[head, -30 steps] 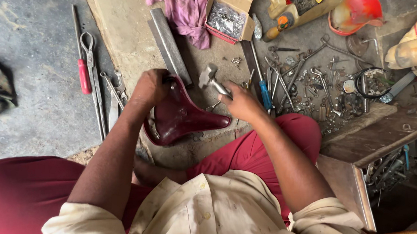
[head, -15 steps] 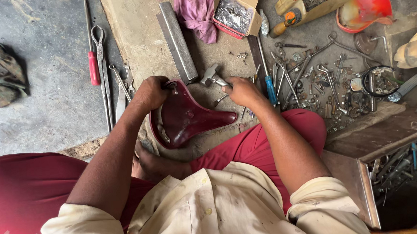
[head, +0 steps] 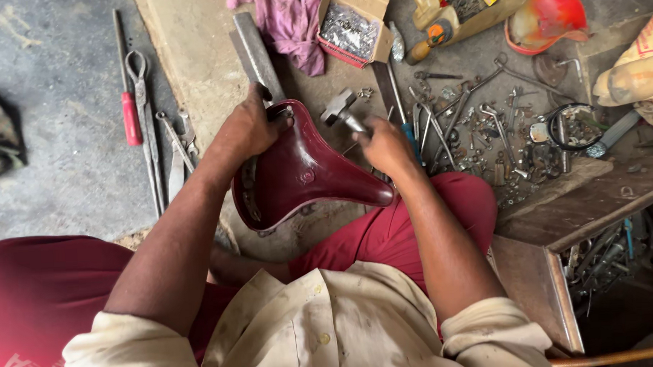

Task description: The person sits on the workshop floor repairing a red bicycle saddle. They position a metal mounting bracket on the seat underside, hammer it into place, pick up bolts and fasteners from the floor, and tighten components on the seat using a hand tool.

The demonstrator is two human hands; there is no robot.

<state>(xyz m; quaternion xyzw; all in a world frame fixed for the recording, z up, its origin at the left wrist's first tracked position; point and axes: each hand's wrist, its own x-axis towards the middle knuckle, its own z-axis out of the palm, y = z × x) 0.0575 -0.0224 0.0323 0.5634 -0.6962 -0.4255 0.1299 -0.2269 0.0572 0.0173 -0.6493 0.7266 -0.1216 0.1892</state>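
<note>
Left hand (head: pixel 251 127) clamped on wide rear of maroon saddle (head: pixel 299 170), tilted over concrete floor (head: pixel 198 55) before knees. Right hand (head: pixel 386 146) fisted round hammer (head: pixel 341 108) above it. Saddle looks stiff, glossy, likely slippery; grip rim edges.

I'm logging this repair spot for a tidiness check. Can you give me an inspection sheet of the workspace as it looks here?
Surface: concrete floor, dusty and stained.
Job's things: maroon bicycle saddle; hammer raised beside it.
Clutter: loose wrenches and bolts, cardboard box of small parts, pink rag, red-handled screwdriver, shears.
Grippers: left hand grips the saddle's wide end; right hand holds the hammer.
Cables: nothing seen.
Surroundings: wooden box, red funnel, sack.
</note>
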